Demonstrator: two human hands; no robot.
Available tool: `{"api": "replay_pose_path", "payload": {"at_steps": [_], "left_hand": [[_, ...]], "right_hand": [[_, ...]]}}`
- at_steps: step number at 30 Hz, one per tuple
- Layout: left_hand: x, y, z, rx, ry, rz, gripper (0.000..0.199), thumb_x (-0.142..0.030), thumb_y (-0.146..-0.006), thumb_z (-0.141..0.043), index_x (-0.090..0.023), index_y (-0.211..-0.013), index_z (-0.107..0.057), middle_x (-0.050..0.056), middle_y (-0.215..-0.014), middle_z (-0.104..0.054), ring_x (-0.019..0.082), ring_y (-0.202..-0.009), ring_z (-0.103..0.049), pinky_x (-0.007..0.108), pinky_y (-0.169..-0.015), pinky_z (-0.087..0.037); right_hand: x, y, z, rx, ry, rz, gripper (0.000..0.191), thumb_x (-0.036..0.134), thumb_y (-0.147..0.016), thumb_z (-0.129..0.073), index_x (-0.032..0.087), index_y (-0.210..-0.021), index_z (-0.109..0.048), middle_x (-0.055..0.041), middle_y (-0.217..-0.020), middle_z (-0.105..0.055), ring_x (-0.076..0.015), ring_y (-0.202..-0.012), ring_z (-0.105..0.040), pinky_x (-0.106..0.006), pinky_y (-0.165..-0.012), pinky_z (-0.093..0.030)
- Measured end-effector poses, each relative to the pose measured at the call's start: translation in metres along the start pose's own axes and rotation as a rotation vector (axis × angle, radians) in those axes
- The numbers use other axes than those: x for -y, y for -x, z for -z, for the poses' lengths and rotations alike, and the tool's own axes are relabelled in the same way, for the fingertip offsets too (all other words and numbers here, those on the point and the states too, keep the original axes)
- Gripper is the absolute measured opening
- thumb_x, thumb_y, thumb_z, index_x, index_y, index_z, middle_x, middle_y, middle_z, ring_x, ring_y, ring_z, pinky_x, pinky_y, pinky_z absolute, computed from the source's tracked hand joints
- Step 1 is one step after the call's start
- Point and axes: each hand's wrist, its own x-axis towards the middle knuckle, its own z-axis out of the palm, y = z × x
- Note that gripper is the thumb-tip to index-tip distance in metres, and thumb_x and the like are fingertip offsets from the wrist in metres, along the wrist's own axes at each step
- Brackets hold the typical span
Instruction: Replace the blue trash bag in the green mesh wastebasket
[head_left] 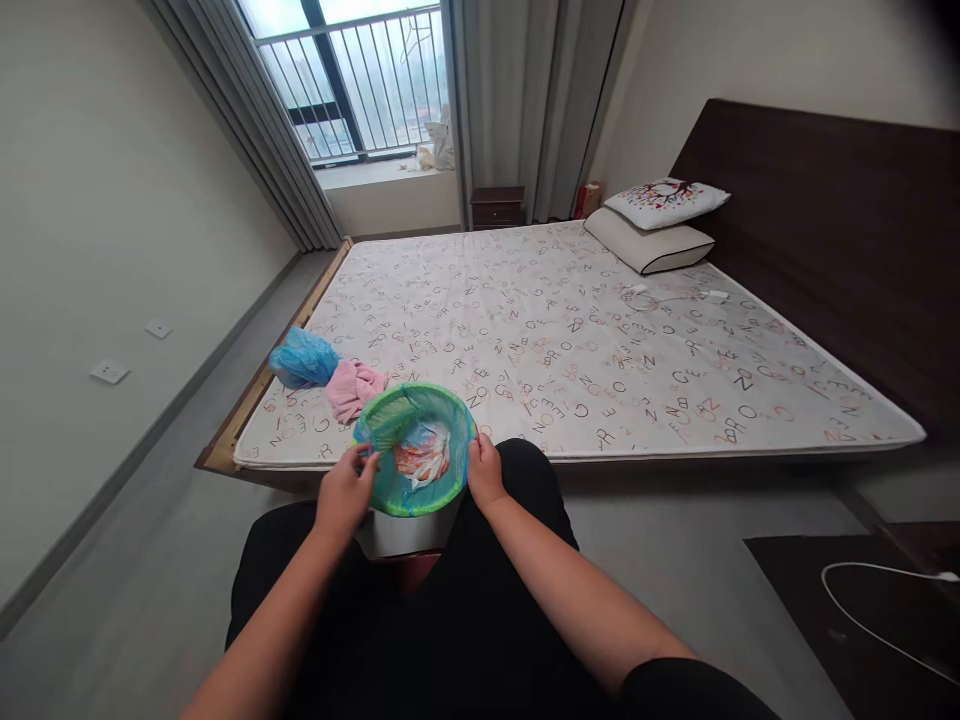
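Over my lap I hold a round green waste bin, lined with a thin blue plastic bag that folds over its rim. Inside lies a crumpled orange and white piece of plastic or paper. My left hand pinches the bag and rim at the near left side. My right hand grips the rim at the right side. The bin's underside is hidden. Just beyond it, a pink cloth lies on the mattress, beside a bundled blue plastic bag.
A large bare mattress with a letter print sits on a low wooden frame, with pillows and a white cable on it. A dark headboard runs along the right. A curtained window is ahead, and a white cable lies on a dark mat at lower right.
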Motion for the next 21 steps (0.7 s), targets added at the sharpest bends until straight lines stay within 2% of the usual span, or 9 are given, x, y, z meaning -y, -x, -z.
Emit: {"api": "replay_pose_path", "payload": {"at_steps": [3, 5, 8, 11, 14, 17, 19, 21], "left_hand": [[-0.022, 0.007, -0.028, 0.007, 0.272, 0.025, 0.052, -0.022, -0.072, -0.081, -0.024, -0.122, -0.067, 0.009, -0.099, -0.074, 0.032, -0.102, -0.065, 0.032, -0.086, -0.044], [-0.033, 0.009, -0.045, 0.066, 0.372, 0.022, 0.064, -0.016, -0.070, -0.081, -0.021, -0.131, -0.063, 0.013, -0.104, -0.073, 0.033, -0.105, -0.065, 0.032, -0.087, -0.044], [-0.047, 0.014, -0.069, 0.259, 0.279, -0.045, 0.073, -0.016, -0.074, -0.077, -0.018, -0.144, -0.055, 0.016, -0.100, -0.075, 0.032, -0.092, -0.070, 0.032, -0.083, -0.044], [-0.058, 0.016, -0.084, 0.398, 0.165, -0.150, 0.069, -0.021, -0.082, -0.070, -0.021, -0.149, -0.051, 0.014, -0.101, -0.076, 0.030, -0.087, -0.072, 0.034, -0.082, -0.045], [-0.059, 0.007, -0.076, 0.331, 0.226, -0.163, 0.058, -0.024, -0.086, -0.066, -0.025, -0.143, -0.057, 0.011, -0.110, -0.076, 0.027, -0.089, -0.071, 0.035, -0.084, -0.048], [-0.047, -0.018, -0.047, 0.137, 0.454, -0.037, 0.044, -0.028, -0.085, -0.067, -0.022, -0.128, -0.066, 0.011, -0.115, -0.074, 0.024, -0.089, -0.069, 0.034, -0.080, -0.052], [-0.036, -0.037, -0.027, 0.017, 0.648, 0.033, 0.046, -0.029, -0.082, -0.071, -0.023, -0.128, -0.065, 0.011, -0.124, -0.071, 0.021, -0.086, -0.069, 0.032, -0.075, -0.053], [-0.025, -0.051, -0.015, -0.018, 0.785, 0.083, 0.053, -0.028, -0.079, -0.074, -0.024, -0.130, -0.063, 0.011, -0.132, -0.067, 0.016, -0.077, -0.067, 0.029, -0.072, -0.053]], "right_hand": [[0.004, -0.003, -0.002, -0.045, 0.002, -0.046, 0.024, 0.039, -0.094, -0.036, 0.024, -0.078, -0.047, 0.0008, -0.075, -0.055, -0.0171, -0.072, -0.048, -0.029, -0.068, -0.034], [0.010, -0.004, -0.005, -0.072, 0.005, -0.072, 0.024, 0.039, -0.095, -0.036, 0.024, -0.082, -0.049, 0.0001, -0.077, -0.057, -0.0179, -0.072, -0.050, -0.029, -0.069, -0.034], [0.020, -0.003, -0.015, -0.016, -0.006, -0.011, 0.024, 0.041, -0.095, -0.041, 0.025, -0.081, -0.052, -0.0005, -0.077, -0.057, -0.0186, -0.072, -0.049, -0.030, -0.070, -0.034], [0.026, -0.007, -0.024, 0.075, -0.020, 0.035, 0.028, 0.044, -0.095, -0.044, 0.025, -0.077, -0.054, -0.0007, -0.074, -0.057, -0.0193, -0.070, -0.049, -0.030, -0.069, -0.034], [0.023, -0.025, -0.022, 0.018, 0.079, -0.038, 0.033, 0.046, -0.097, -0.038, 0.025, -0.076, -0.053, -0.0024, -0.073, -0.058, -0.0207, -0.070, -0.050, -0.031, -0.066, -0.034], [0.020, -0.053, -0.006, -0.028, 0.211, -0.103, 0.039, 0.047, -0.099, -0.031, 0.024, -0.078, -0.054, -0.0059, -0.077, -0.062, -0.0225, -0.074, -0.054, -0.031, -0.067, -0.035], [0.020, -0.070, 0.007, -0.022, 0.278, -0.098, 0.037, 0.045, -0.098, -0.035, 0.024, -0.077, -0.056, -0.0076, -0.078, -0.063, -0.0234, -0.076, -0.056, -0.032, -0.069, -0.036], [0.024, -0.084, 0.019, -0.005, 0.325, -0.080, 0.031, 0.043, -0.094, -0.047, 0.023, -0.073, -0.057, -0.0082, -0.074, -0.062, -0.0243, -0.077, -0.057, -0.034, -0.073, -0.036]]}}
